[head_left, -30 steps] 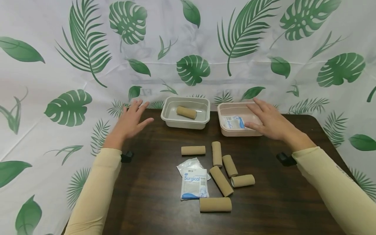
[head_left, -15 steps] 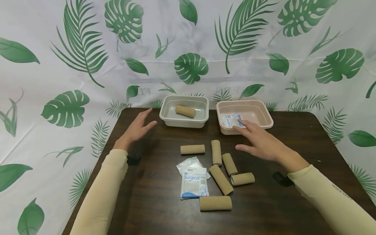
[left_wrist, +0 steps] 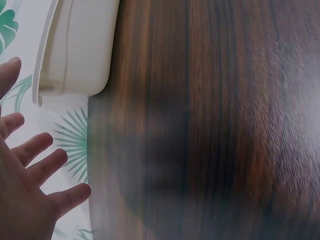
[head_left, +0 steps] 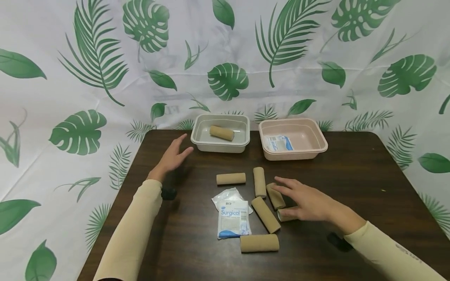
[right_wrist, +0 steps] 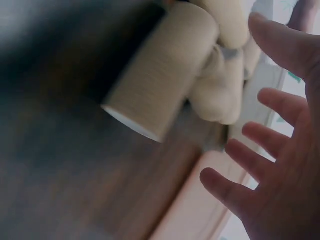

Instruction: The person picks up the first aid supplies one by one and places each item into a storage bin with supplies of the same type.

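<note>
My right hand (head_left: 309, 201), fingers spread, hovers over the right side of a group of cardboard tubes. It partly covers a short tube (head_left: 285, 214) and overlaps a slanted tube (head_left: 275, 197) in the head view. The right wrist view shows a cardboard tube (right_wrist: 162, 70) apart from the spread fingers. Left of the hand lie a long slanted tube (head_left: 266, 214), an upright-lying tube (head_left: 259, 182) and a front tube (head_left: 259, 243). My left hand (head_left: 172, 156) is held with straight fingers left of the grey-white tray (head_left: 221, 147), holding nothing.
The pale pink tray (head_left: 293, 156) at the back right contains a surgical packet (head_left: 277, 143). A cardboard tube (head_left: 222, 133) lies in the grey-white tray. Another surgical packet (head_left: 233, 218) overlaps a silvery packet (head_left: 228, 194) mid-table, below a sideways tube (head_left: 231, 178). A leaf-print cloth (head_left: 225, 47) hangs behind.
My right hand has come down and toward me from above the pink tray to the tubes. My left hand has shifted slightly right and lower. The tubes and packets stay put.
</note>
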`<state>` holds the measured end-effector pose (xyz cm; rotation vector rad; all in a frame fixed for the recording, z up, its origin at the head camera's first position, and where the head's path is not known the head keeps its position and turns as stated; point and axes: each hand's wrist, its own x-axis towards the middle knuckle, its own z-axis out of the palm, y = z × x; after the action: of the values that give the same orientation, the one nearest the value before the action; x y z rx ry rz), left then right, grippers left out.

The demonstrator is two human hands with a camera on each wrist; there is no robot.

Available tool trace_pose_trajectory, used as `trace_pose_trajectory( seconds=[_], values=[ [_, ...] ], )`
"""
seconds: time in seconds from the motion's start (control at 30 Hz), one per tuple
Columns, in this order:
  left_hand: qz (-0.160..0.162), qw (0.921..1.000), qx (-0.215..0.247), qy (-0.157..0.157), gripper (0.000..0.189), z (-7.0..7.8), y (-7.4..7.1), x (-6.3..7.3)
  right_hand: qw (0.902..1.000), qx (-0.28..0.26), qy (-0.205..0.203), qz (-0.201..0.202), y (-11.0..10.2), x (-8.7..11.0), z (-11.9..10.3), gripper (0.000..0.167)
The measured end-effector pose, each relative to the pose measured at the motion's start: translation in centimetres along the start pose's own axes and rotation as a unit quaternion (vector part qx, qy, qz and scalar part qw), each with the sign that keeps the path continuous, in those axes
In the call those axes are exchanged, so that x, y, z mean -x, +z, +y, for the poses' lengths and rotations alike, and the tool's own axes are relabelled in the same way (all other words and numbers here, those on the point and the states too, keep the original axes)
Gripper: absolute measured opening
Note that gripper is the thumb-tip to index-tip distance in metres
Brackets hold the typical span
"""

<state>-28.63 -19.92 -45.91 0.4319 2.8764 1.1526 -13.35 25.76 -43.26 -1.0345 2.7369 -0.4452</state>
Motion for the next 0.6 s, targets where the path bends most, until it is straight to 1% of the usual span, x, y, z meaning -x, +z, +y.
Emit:
trace_pose_trajectory(
  seconds=[0.1, 0.17, 0.4, 0.6],
  values=[
    [0.009, 0.9999, 0.010, -0.004, 0.069, 0.1, 0.5, -0.3, 0.9999, -0.008, 0.007, -0.011, 0.9, 0.9, 0.0, 0.072],
    [0.016, 0.9997, 0.019, -0.004, 0.069, 0.3, 0.8, -0.6, 0.9999, -0.006, 0.006, -0.008, 1.5, 1.4, 0.1, 0.070],
    [0.034, 0.9984, 0.044, -0.006, 0.067, 0.4, 1.7, -1.6, 0.9993, -0.001, 0.000, 0.037, 3.1, 2.9, 0.5, 0.050],
    [0.045, 0.9974, 0.055, -0.010, 0.065, 0.4, 2.4, -2.0, 0.9984, -0.006, -0.020, 0.052, 3.8, 3.5, 0.6, 0.050]
  ],
)
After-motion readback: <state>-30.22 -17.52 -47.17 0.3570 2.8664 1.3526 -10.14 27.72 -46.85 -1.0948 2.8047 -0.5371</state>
